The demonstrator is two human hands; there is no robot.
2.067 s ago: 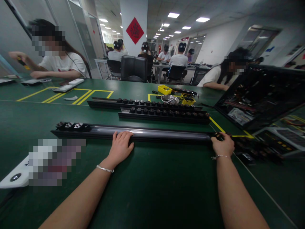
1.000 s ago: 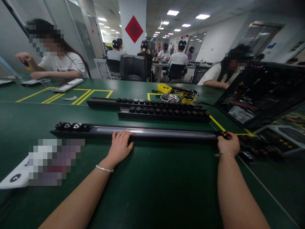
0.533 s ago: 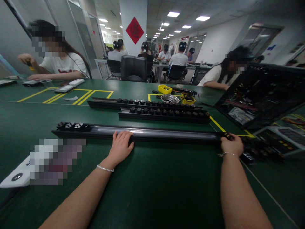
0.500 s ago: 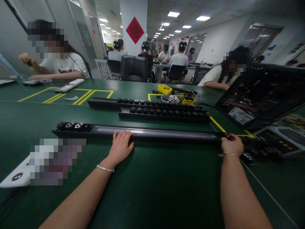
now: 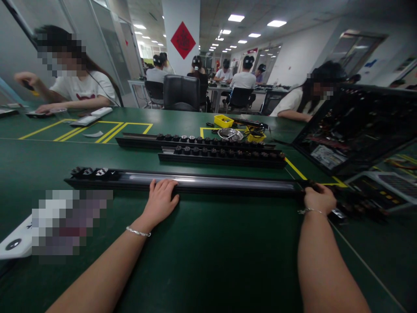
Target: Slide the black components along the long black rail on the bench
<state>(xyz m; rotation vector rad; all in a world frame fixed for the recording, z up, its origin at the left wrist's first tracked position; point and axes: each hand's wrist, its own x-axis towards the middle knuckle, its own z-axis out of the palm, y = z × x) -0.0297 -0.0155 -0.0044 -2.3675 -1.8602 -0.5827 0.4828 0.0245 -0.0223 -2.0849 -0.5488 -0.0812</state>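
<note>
A long black channel rail [image 5: 211, 184] lies crosswise in front of me, with several black modules [image 5: 94, 173] seated at its left end. My left hand [image 5: 162, 198] rests on the rail's near edge, fingers stretched out and thumb apart. At the rail's right end my right hand [image 5: 319, 198] has its fingers closed around a small dark part [image 5: 311, 184], mostly hidden by the fingers. Behind stand two shorter-looking black rails, the nearer [image 5: 221, 160] and the farther [image 5: 140, 140], both carrying rows of black round modules.
A white device [image 5: 18, 239] lies at the left, partly pixelated. Loose dark parts [image 5: 361, 208] lie right of my right hand, near a large black bin [image 5: 358, 130]. Yellow trays [image 5: 223, 121] and a metal dish [image 5: 230, 134] stand farther back. Co-workers sit at both sides.
The view has shifted slightly. My right hand has edged a little to the right at the rail's end; my left hand stays on the rail. The left co-worker's raised hand has moved left.
</note>
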